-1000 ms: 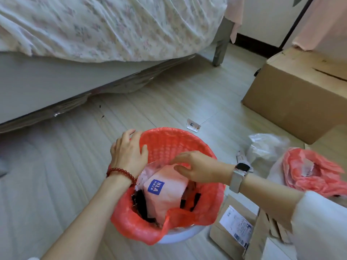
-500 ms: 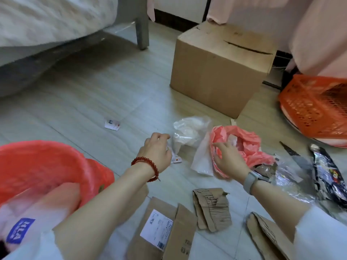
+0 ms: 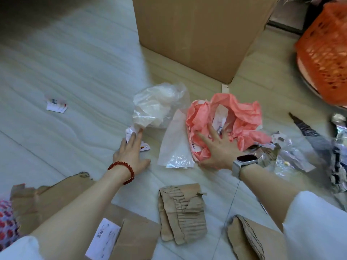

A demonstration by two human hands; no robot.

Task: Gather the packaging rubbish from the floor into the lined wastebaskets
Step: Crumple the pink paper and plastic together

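Packaging rubbish strewn over pale floor (image 3: 75, 72). Left hand (image 3: 131, 152) flat on floor, fingers straight and together, fingertips touching small crumpled white paper scrap (image 3: 131, 131) at foot of clear plastic bag (image 3: 155, 106). Red bead bracelet (image 3: 123, 170) on left wrist. Right hand (image 3: 216, 147) spread wide, fingers apart, pressed on crumpled pink plastic bag (image 3: 234, 117); thumb tucked at bag's near edge. Grey watch (image 3: 244, 161) on right wrist. White flat sleeve of plastic (image 3: 174, 139) between the two hands, touching pink bag. Torn corrugated cardboard piece (image 3: 182, 212) nearer the body, between forearms. Flat cardboard with white label (image 3: 103, 237) under left forearm; another torn cardboard piece (image 3: 249, 239) under right forearm. Small card (image 3: 56, 106) alone at left, well apart. Large cardboard box (image 3: 197, 34) behind pink bag. Orange mesh basket (image 3: 326, 53) at right edge. Silvery and dark foil wrappers (image 3: 309, 143) right of right hand, blurred.
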